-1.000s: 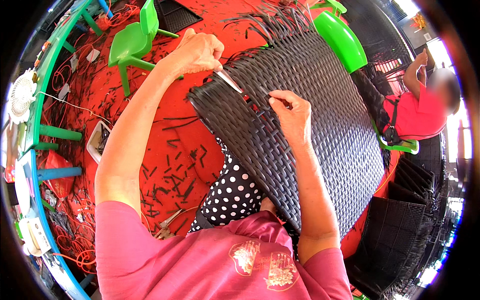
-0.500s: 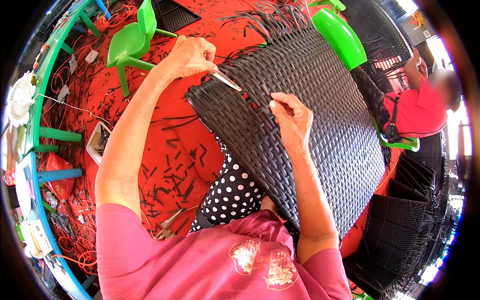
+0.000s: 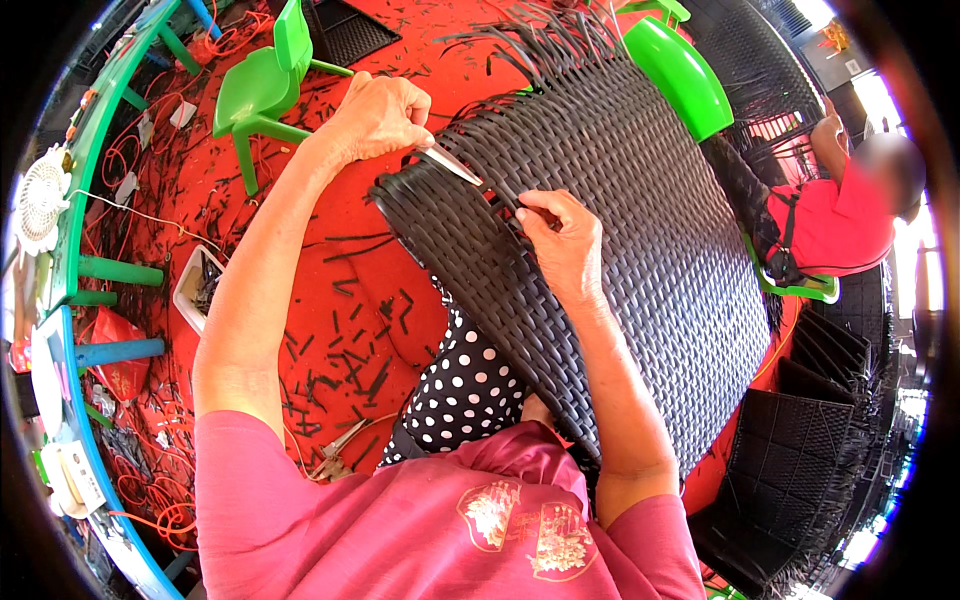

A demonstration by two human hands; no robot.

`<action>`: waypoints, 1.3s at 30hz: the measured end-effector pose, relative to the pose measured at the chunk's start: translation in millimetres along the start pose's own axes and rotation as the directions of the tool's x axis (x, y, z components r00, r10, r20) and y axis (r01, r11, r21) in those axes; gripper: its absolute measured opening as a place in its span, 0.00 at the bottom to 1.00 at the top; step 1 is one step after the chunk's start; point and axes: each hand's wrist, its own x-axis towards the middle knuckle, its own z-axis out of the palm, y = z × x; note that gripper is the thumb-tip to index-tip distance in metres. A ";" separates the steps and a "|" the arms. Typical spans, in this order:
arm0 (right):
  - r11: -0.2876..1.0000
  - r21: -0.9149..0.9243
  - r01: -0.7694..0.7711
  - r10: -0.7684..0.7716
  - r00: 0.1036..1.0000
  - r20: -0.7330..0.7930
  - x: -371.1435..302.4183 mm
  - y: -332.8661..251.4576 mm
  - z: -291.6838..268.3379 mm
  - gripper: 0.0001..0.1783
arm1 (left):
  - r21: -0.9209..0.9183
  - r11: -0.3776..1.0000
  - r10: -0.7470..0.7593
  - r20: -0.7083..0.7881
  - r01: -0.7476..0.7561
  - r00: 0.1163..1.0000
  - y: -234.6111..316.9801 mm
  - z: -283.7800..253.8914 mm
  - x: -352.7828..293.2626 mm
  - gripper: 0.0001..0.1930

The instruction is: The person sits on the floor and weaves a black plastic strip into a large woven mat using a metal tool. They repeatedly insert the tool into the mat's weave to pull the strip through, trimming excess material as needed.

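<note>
A large woven panel of flat black strips (image 3: 650, 240) lies slanted over my lap, with loose strand ends (image 3: 560, 45) sticking out at its far edge. My left hand (image 3: 380, 118) is closed at the panel's far left corner, gripping a narrow shiny strip (image 3: 452, 163) whose tip reaches into the weave. Whether that strip is a metal tool or a glossy strand, I cannot tell. Just right of the tip, my right hand (image 3: 565, 240) is closed in a pinch against the weave beside a small gap; what lies between its fingertips is hidden.
A green chair (image 3: 262, 85) stands at the far left, and a green seat (image 3: 680, 80) touches the panel's far side. At right sits a person in red (image 3: 830, 225). Black cut scraps litter the red floor (image 3: 350, 280). A white bin (image 3: 190, 290) is by my left arm.
My right hand has shifted a little left and down, closer to the gap in the weave. The left hand has stayed put with the strip.
</note>
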 end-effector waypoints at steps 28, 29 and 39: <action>0.989 0.095 -0.110 0.123 0.981 -0.150 6.3 -8.7 -11.1 0.10 | 0.420 0.906 -0.011 0.141 -0.049 0.990 45.9 -31.6 20.6 0.15; 0.986 0.127 -0.111 0.130 0.979 -0.157 4.0 -7.7 -12.6 0.10 | 0.401 0.915 -0.016 0.130 -0.038 0.991 47.8 -31.2 17.4 0.15; 0.824 0.566 -0.026 0.143 0.976 -0.163 -3.1 -6.6 -12.1 0.10 | 0.264 0.964 0.011 0.041 -0.021 0.999 27.2 -16.5 1.4 0.13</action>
